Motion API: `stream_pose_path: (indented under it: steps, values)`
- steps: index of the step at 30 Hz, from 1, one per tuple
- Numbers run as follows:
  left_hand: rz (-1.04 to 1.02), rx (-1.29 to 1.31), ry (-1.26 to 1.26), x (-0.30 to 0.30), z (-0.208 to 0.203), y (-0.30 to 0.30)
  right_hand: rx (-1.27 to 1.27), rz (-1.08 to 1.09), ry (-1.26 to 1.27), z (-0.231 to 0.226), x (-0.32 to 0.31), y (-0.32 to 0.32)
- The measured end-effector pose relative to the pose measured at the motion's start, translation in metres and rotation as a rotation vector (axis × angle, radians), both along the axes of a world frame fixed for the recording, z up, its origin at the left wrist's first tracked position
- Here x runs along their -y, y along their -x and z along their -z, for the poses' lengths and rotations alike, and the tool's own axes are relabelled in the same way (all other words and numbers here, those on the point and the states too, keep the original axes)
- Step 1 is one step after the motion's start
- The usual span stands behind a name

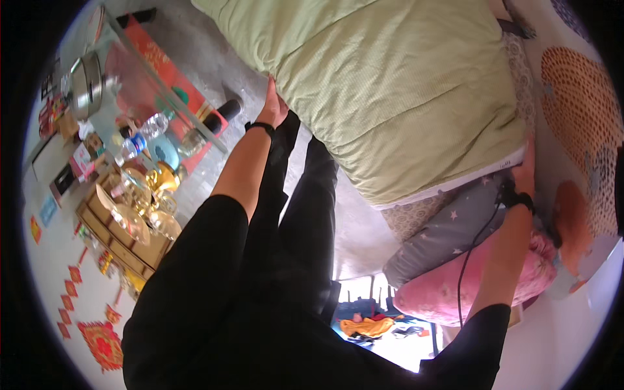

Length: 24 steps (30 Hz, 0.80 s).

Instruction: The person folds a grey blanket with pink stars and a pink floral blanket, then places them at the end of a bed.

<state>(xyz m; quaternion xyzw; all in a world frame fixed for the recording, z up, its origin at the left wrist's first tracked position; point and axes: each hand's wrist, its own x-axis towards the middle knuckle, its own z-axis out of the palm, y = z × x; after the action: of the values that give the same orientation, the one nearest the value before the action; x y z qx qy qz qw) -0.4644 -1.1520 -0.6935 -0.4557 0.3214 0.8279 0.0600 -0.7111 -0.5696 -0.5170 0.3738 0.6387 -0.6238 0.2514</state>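
Note:
A pale green quilt with stitched lines and a white edge along its near side spreads across the upper middle. My left hand, a black band on its wrist, grips the quilt's left edge, its fingers partly hidden by the cloth. At the near right corner, my right hand holds the quilt's edge; most of its fingers are out of sight. A black device with a cable sits on that wrist. Just below the quilt lie a grey star-patterned pillow and a pink floral bundle of bedding.
Patterned brown bedding shows beneath the quilt. To the left, a glass table holds a metal pot and plastic bottles. A wooden drawer cabinet stands nearer. An orange-patterned cloth hangs at the right.

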Motion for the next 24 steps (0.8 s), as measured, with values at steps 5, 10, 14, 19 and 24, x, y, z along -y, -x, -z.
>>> stream_pose_path:
  steps: [5, 10, 14, 19, 24]
  values:
    - [-0.186, 0.11, -0.096, -0.009, -0.02, 0.008, 0.104, 0.207, -0.176, -0.01, -0.022, 0.013]
    - [-0.267, 0.548, 0.39, -0.014, -0.048, 0.013, -0.21, 0.01, 0.001, -0.037, -0.109, -0.024]
    - [-0.19, 0.453, 0.33, -0.003, -0.07, -0.006, -0.095, -0.273, -0.396, -0.078, -0.136, -0.039]
    - [-0.148, 0.338, 0.045, -0.004, -0.083, -0.03, -0.236, -0.631, -0.698, -0.151, -0.049, -0.04]
    - [-0.074, 0.264, -0.171, -0.038, -0.076, -0.033, -0.328, -0.567, -0.641, -0.151, -0.068, -0.035]
